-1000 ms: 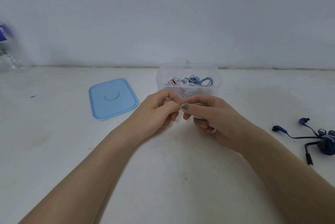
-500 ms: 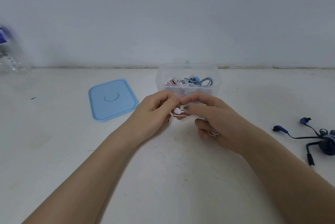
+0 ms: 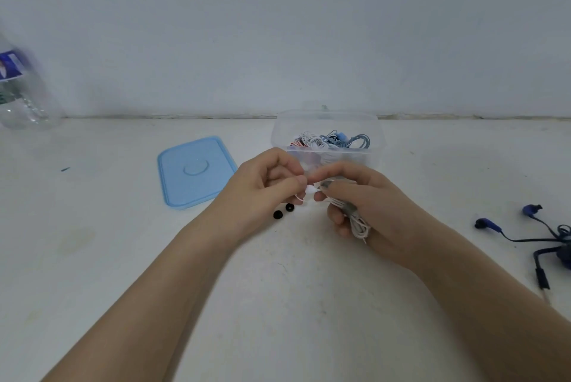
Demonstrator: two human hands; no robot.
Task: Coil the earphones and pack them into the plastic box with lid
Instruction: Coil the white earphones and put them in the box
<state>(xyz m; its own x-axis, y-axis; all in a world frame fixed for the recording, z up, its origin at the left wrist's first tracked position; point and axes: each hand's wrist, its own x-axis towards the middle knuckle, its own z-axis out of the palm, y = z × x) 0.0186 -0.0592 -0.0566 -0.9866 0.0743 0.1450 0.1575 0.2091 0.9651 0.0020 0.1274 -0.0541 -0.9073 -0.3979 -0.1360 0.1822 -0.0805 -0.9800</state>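
Observation:
My right hand (image 3: 367,205) grips a coiled bundle of white earphones (image 3: 358,222), the loops hanging out under its fingers. My left hand (image 3: 265,193) pinches the white earbud end (image 3: 310,188) of the same cable, fingertips almost touching the right hand. Just behind both hands stands the clear plastic box (image 3: 378,137), open, with white, blue and red-striped earphones (image 3: 332,140) inside. Its light blue lid (image 3: 194,171) lies flat to the left. Two small black ear tips (image 3: 283,211) lie on the table under my left hand.
Dark blue earphones (image 3: 543,236), partly coiled, lie at the right edge of the white table (image 3: 293,289). A clear plastic bottle (image 3: 21,94) stands at the far left against the wall.
My hands have come slightly toward me and apart, showing the white coil in the right hand. Two black ear tips now lie on the table below the left hand.

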